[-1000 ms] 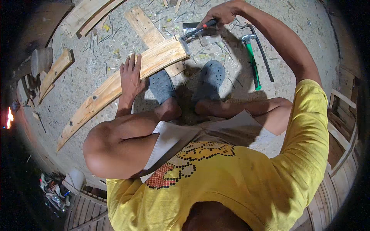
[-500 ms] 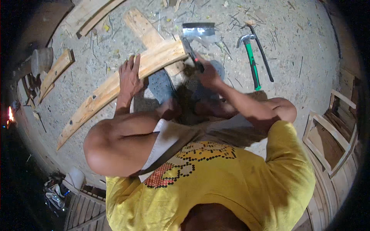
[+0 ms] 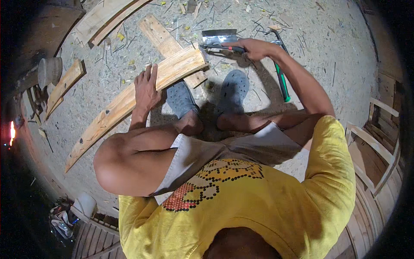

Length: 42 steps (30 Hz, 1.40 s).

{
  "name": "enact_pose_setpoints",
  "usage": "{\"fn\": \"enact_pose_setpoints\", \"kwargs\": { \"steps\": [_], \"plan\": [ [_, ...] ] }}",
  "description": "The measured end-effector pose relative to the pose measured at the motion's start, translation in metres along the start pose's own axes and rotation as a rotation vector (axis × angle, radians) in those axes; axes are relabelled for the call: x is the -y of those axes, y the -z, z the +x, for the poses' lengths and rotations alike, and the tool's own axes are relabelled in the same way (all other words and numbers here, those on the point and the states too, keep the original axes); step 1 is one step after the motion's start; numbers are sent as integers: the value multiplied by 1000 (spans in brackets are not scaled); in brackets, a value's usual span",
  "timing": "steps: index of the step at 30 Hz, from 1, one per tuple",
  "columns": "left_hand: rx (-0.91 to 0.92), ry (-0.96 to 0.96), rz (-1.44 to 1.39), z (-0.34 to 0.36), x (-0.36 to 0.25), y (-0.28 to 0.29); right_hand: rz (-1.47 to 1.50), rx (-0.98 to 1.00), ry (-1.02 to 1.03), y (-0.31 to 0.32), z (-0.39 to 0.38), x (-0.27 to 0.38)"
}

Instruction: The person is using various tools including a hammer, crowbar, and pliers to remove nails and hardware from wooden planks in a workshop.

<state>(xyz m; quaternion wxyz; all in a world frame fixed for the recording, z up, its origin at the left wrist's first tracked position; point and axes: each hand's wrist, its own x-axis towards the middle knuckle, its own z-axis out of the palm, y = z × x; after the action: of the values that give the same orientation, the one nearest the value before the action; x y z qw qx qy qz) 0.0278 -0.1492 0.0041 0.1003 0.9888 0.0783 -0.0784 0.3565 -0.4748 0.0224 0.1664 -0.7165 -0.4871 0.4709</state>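
1. The long curved pale wooden plank [image 3: 129, 101] lies slanted on the gritty concrete floor [image 3: 327, 52], under the left hand [image 3: 146, 88], pressed flat, fingers spread, grasping nothing.
2. The right hand [image 3: 254, 48], arm outstretched, has its grip clenched on a dark-handled flat metal blade tool [image 3: 219, 41] at the plank's upper end.
3. A green-handled hammer [image 3: 281, 73] lies just beside.

Hammer [image 3: 282, 82] flanks open ground [image 3: 327, 47]

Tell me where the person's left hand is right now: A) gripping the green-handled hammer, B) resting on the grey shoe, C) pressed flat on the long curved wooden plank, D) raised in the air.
C: the left hand lies palm down, fingers spread, on the long curved wooden plank, while the green-handled hammer lies untouched on the ground.
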Motion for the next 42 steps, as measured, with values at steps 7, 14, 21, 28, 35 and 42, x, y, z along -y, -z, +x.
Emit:
{"fn": "enact_pose_setpoints", "kwargs": {
  "steps": [7,14,21,28,35,42],
  "plan": [
    [-30,-19,9,2,-3,-2,-114,295,-97,48,21,0],
    [28,17,-38,9,-4,7,194,-282,-35,-96,-6,0],
    [27,-28,-92,12,9,4,523,-840,-249,-201,41,85],
    [1,-10,-39,7,5,0,193,-407,-138,-111,1,1],
    [0,-13,-30,3,1,0,-50,52,-67,-5,7,-11],
    [-15,-46,-38,7,1,5,17,-48,61,-27,-1,-15]
  ]
}}
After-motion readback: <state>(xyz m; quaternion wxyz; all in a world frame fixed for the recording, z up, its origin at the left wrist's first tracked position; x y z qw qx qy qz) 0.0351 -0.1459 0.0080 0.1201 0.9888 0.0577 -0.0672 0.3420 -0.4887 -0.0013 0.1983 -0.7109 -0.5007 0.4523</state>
